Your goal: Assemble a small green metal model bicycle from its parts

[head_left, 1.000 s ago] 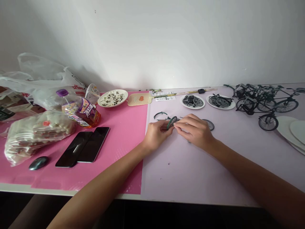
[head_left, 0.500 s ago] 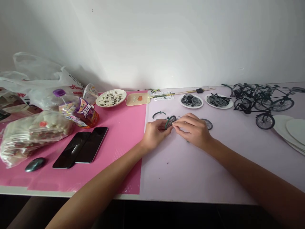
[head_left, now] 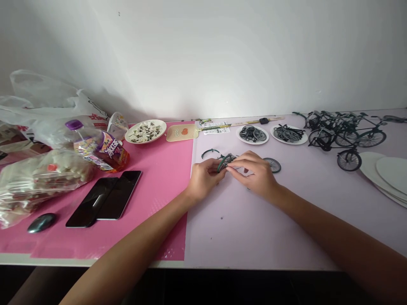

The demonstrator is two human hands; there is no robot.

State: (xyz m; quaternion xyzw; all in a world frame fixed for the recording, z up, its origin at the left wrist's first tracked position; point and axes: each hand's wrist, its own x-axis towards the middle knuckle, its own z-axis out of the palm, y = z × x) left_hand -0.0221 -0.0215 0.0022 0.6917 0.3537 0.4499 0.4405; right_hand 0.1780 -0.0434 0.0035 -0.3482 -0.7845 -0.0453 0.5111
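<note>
Just above the table, my left hand [head_left: 203,179] is closed on a small toy bicycle wheel [head_left: 225,162] with a green fender along its rim. From the right, the thumb and fingers of my right hand [head_left: 257,171] pinch at the middle of that wheel; any smaller part between them is hidden. Behind my left hand lies a curved dark green piece [head_left: 210,151]. Another grey spoked wheel [head_left: 272,165] rests on the table, partly behind my right hand.
White plates hold black spoked wheels [head_left: 253,134] and black parts [head_left: 288,134]. Assembled toy bicycles [head_left: 349,131] stand at the right, beside stacked white plates [head_left: 394,173]. On the left are a bottle [head_left: 101,148], two phones [head_left: 103,199], a mouse [head_left: 42,223] and a plastic bag [head_left: 57,114].
The view has shifted slightly to the right. Both hands stay at the wheel, which is tilted a little differently, and my right fingertips have shifted slightly against it.
</note>
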